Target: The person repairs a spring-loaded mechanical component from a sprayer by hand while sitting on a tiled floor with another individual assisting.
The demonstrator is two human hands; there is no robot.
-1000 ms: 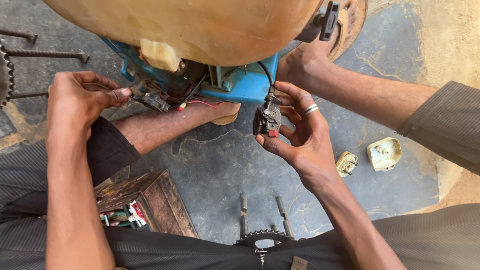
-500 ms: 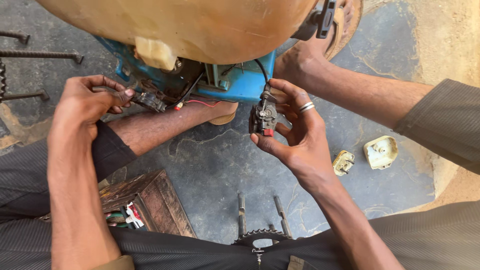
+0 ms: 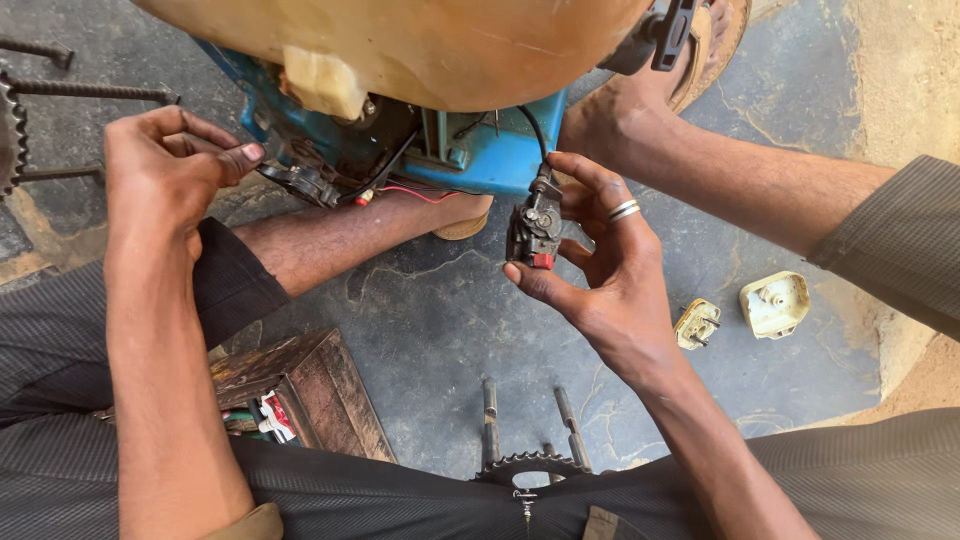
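The dark stone floor (image 3: 440, 330) is cracked. On it lie two pale plug pieces (image 3: 773, 303), a wooden box (image 3: 300, 385) and metal rods (image 3: 95, 92).

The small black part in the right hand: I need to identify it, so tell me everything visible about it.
The small black switch-like part with a red button looks like moulded plastic with metal bits. It is held roughly upright between the right hand's fingers and thumb. A black cable runs from its top up into the blue machine frame. The red piece sits at its lower end.
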